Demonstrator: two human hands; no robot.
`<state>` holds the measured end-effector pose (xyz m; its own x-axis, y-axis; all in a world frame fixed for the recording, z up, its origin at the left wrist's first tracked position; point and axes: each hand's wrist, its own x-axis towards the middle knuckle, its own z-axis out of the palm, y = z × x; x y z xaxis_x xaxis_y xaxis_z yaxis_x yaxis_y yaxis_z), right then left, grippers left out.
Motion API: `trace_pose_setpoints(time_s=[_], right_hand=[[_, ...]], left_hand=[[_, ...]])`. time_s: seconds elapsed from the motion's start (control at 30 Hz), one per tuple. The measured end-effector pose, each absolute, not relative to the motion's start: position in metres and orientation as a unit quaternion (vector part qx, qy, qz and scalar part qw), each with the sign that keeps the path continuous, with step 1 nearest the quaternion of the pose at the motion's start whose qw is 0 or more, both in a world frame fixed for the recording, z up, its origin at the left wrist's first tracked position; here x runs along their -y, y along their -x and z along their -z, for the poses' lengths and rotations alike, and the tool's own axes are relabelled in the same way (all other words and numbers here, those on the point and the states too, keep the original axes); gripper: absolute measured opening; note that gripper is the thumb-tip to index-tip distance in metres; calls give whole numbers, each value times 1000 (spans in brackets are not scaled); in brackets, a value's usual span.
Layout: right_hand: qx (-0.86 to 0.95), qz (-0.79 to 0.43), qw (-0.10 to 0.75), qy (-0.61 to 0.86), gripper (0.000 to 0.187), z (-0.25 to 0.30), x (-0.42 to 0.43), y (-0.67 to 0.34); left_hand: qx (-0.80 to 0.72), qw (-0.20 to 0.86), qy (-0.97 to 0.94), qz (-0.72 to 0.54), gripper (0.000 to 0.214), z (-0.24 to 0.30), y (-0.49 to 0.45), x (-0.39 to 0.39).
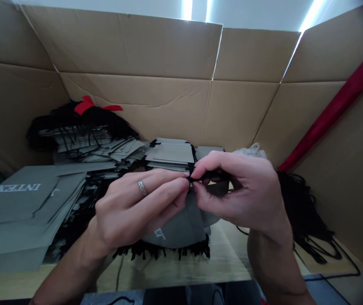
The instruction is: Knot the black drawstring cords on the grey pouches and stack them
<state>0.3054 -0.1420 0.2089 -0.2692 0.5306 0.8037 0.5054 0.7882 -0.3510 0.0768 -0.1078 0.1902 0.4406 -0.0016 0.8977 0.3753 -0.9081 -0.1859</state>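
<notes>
Both my hands meet in the middle of the view, above a stack of grey printed sheets [181,224] with black cord ends along its front edge. My left hand [139,207], with a ring on one finger, pinches a black cord [211,174] at its fingertips. The thumb and forefinger of my right hand [241,186] close on the same cord, just right of the left fingertips. The cord partly disappears inside my right hand, and its exact shape there is hidden. Behind the hands lies another pile of grey pieces [170,152] with black cord at its sides.
Large grey sheets with white lettering [19,190] spread at the left. Behind them a corded stack is topped with black cords [98,120] and a red strip [86,105]. Loose black cords [308,212] lie at the right. Cardboard walls [137,51] surround the table [228,262].
</notes>
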Motion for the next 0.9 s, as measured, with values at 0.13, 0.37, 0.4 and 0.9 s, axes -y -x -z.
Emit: trace_pose_setpoints(time_s=[0.13,0.37,0.4,0.9], right_hand=[[796,-12,509,328,22,-210,143,-305],[792,-43,526,307,20,-209,140,-302],[788,-60,531,306,20,-209,140,-301],[708,-97,610,343,19,-204,142,-290]], left_hand=[[110,184,834,508,19,-194,-74,110],[122,172,831,515,16,-196,-74,112],[129,159,830,518,16,-196,-75,112],[165,-184,788,564,28,-197,-90,105]])
